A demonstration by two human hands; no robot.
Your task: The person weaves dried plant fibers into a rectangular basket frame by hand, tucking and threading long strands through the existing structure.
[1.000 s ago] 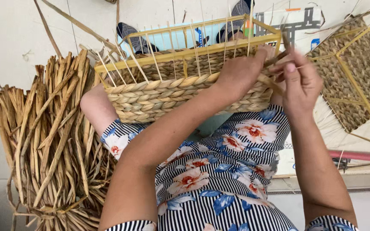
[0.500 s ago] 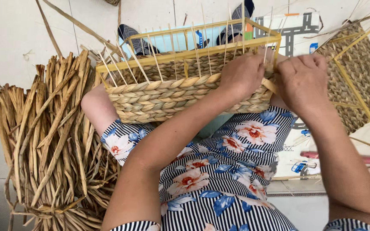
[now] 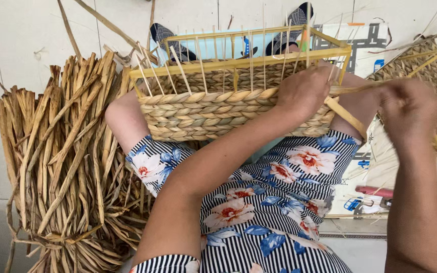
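Left hand (image 3: 304,91) curled over the far right rim of the half-woven rectangular basket of braided tan straw on a yellow wooden frame (image 3: 213,114), fingers pressed down among the thin upright sticks, gripping the basket wall and pinning the weave there; forearm slanting up from the near centre across the lap. Right hand (image 3: 408,114) out to the right of the basket, blurred with motion, fist clenched around a flat tan straw strand (image 3: 355,89) stretched taut between the two hands; wrist bent, forearm rising from the near right edge. Basket resting on the lap, on the blue-and-white striped dress with orange flowers (image 3: 259,202), its open top tipped toward the far side. Compared with half a second ago: right hand then tight against the left at the basket's right corner, now drawn well apart to the right, strand pulled out with it; left hand in the same spot on the rim. Large bundle of dried tan reed leaves (image 3: 61,162) heaped on the white tiled floor (image 3: 21,45) at left, just beside the knee. Finished woven straw panel (image 3: 431,86) lying far right. Dark patterned slippers (image 3: 170,43) beyond the basket, partly hidden by the frame.
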